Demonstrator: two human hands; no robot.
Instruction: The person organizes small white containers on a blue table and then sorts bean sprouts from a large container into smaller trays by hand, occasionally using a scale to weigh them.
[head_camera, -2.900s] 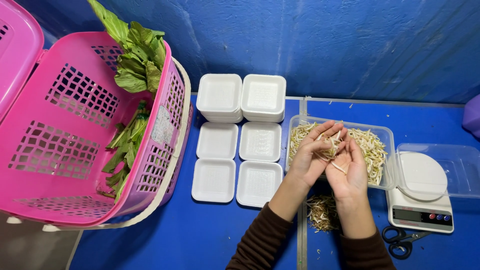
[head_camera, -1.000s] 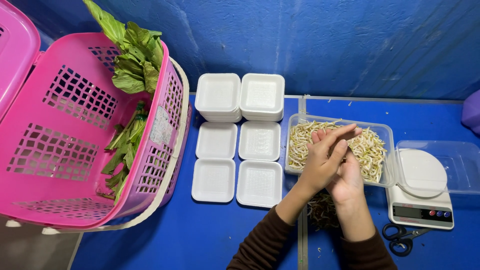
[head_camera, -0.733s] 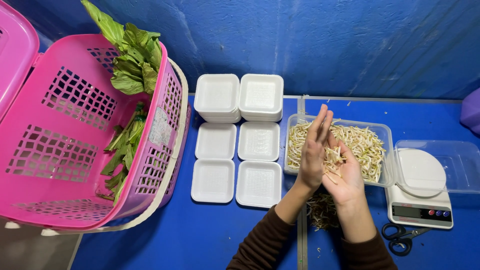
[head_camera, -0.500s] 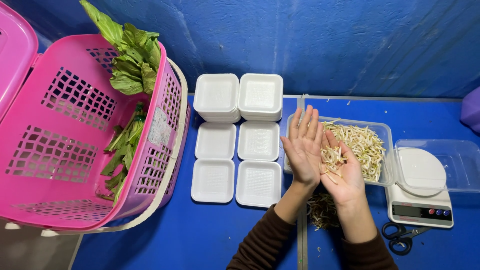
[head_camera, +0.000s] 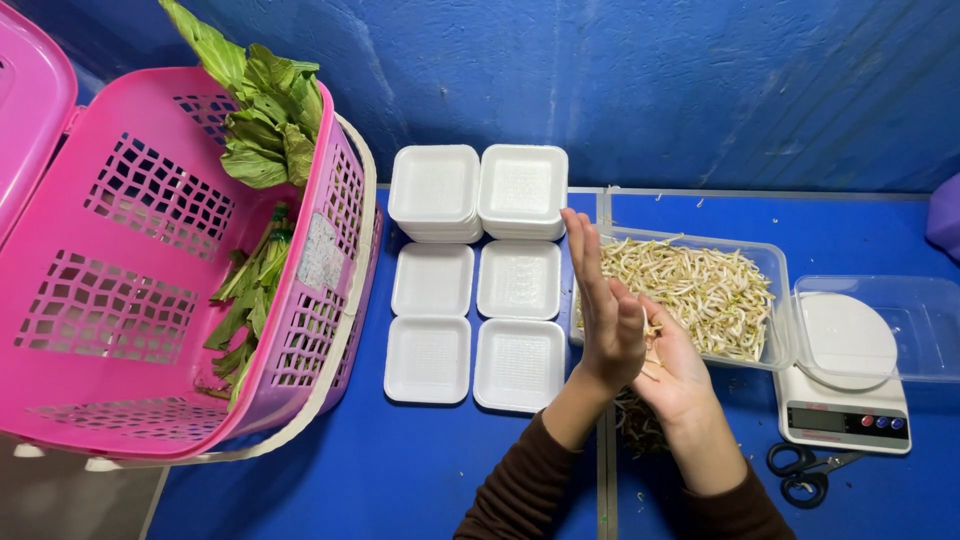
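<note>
From the head camera, both hands meet over the near left corner of the clear plastic tub (head_camera: 770, 262) of bean sprouts (head_camera: 695, 290): the left hand (head_camera: 600, 315) stands on edge with fingers straight and flat, gripping nothing, pressed against the right hand (head_camera: 672, 368), whose palm lies open and turned up, cupping a small tuft of sprouts (head_camera: 653, 345) between the two. Just left of the tub sit white foam trays (head_camera: 475, 265) in two columns on the blue table (head_camera: 400, 470), with the pink basket (head_camera: 130, 270) of leafy greens (head_camera: 265, 120) beyond. To the right stands a white kitchen scale (head_camera: 845, 385), with black scissors (head_camera: 805, 470) at its near edge.
</note>
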